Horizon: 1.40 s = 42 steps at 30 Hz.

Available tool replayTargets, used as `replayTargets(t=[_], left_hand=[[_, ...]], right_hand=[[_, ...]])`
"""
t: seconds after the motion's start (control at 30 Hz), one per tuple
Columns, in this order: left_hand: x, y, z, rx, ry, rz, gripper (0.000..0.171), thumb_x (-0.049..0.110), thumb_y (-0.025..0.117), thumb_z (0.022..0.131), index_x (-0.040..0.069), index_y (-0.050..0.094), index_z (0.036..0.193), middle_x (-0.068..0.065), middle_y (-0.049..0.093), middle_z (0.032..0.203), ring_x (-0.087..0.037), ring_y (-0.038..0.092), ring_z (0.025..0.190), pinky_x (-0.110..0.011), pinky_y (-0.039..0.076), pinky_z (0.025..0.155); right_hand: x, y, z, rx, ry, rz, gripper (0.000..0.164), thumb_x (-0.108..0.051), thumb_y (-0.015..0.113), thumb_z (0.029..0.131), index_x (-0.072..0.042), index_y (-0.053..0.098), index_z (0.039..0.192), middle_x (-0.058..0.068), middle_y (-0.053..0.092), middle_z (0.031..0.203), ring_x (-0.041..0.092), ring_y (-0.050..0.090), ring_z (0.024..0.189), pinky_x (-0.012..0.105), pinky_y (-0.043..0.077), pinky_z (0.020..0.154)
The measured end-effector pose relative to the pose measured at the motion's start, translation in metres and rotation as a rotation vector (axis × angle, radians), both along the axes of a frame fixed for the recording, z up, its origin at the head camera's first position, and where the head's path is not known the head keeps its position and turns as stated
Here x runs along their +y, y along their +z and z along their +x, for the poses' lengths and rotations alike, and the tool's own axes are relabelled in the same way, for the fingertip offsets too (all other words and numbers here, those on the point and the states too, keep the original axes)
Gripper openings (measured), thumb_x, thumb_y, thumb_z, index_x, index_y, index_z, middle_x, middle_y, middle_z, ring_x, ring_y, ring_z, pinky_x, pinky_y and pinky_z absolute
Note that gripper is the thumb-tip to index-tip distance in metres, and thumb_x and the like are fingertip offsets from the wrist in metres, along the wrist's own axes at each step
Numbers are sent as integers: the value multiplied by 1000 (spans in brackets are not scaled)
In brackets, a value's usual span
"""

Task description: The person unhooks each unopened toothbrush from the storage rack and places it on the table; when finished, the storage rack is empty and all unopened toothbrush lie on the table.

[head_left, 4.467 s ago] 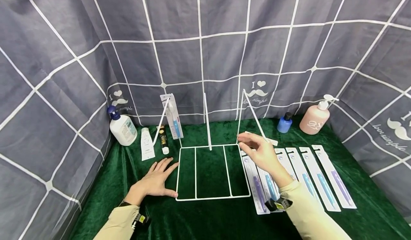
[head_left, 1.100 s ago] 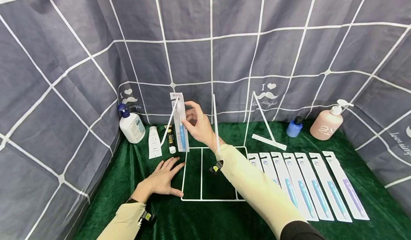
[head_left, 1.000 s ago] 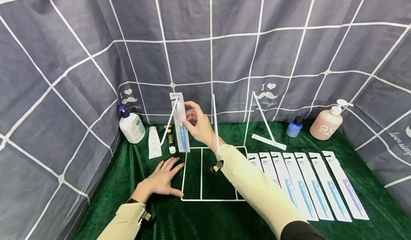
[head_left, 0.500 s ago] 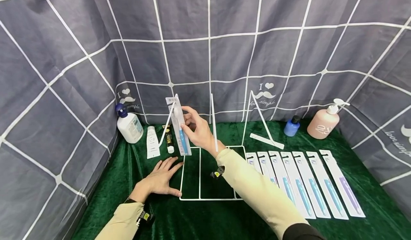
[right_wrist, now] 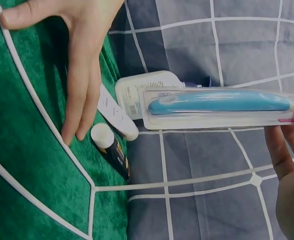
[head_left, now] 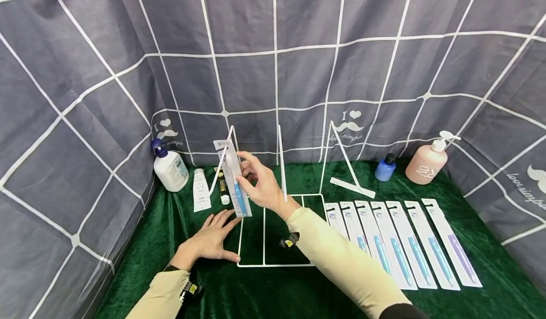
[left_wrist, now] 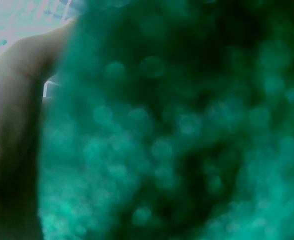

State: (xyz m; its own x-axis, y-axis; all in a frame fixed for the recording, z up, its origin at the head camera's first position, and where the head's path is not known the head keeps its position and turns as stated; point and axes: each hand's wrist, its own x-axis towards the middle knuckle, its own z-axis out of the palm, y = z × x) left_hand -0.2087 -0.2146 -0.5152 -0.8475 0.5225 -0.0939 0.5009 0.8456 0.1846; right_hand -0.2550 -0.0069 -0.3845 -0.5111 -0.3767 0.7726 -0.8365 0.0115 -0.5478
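Note:
My right hand [head_left: 261,181] pinches a packaged blue toothbrush [head_left: 239,193] by its right edge. The pack stands tilted at the left arm of a white wire rack [head_left: 277,265], and that arm crosses in front of its upper part. In the right wrist view the blue handle [right_wrist: 216,102] shows through the clear blister, with the fingers at the other end. My left hand [head_left: 213,236] lies spread on the green cloth, thumb and fingertips at the left side of the rack's base. The left wrist view is mostly blurred cloth [left_wrist: 161,150].
Several packaged toothbrushes [head_left: 420,245] lie in a row on the right, partly behind my right sleeve. At the back left stand a white pump bottle [head_left: 171,171], a white tube [head_left: 201,191] and a black tube [head_left: 223,188]. A blue bottle [head_left: 385,168] and pink pump bottle [head_left: 426,163] stand back right.
My right hand has gone from the rack's right side to the toothbrush at the left arm and gripped it. Over the last second the pack has come lower and nearer, tilting. The left hand stays.

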Motion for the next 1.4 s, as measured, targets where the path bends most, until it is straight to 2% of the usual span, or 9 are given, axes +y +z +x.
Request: replayTargets(t=[0.33,0.8,0.97,1.23,1.4], left_hand=[[2,5,2,-11,17,-22,109,83,54,58,17,33,142,-10,19,150,-31,15,138,-57,15,106],[0,2,1,-71,39,29,111,81,58,55,22,29,144,-10,16,151,-30,9,139,-55,9,107],[-1,2,0,-92,48,42,115,82,58,53,22,24,145,-7,13,152,-29,7,139,-55,8,107],[-1,0,0,-66,45,82,118,81,61,52,19,25,145,-8,13,152,-26,9,139,-58,11,106],[0,1,0,-49,44,120,119,78,64,51,16,24,144,-4,20,151,-26,12,138,-56,9,106]], right_hand=[[-1,-2,17,13,14,-16,52,12,58,80,9,36,127,21,62,90,25,62,69,31,51,53],[-3,-7,36,27,73,-53,53,14,59,78,11,36,126,20,61,89,23,61,66,28,51,53],[-4,-8,44,42,80,-50,53,14,59,77,10,36,125,18,61,89,21,61,66,25,51,54],[-3,-8,56,45,73,-20,54,11,59,79,6,36,128,16,62,89,16,60,68,19,49,56],[-4,-13,59,49,74,-8,55,8,59,80,3,36,129,14,62,89,12,59,68,17,48,57]])
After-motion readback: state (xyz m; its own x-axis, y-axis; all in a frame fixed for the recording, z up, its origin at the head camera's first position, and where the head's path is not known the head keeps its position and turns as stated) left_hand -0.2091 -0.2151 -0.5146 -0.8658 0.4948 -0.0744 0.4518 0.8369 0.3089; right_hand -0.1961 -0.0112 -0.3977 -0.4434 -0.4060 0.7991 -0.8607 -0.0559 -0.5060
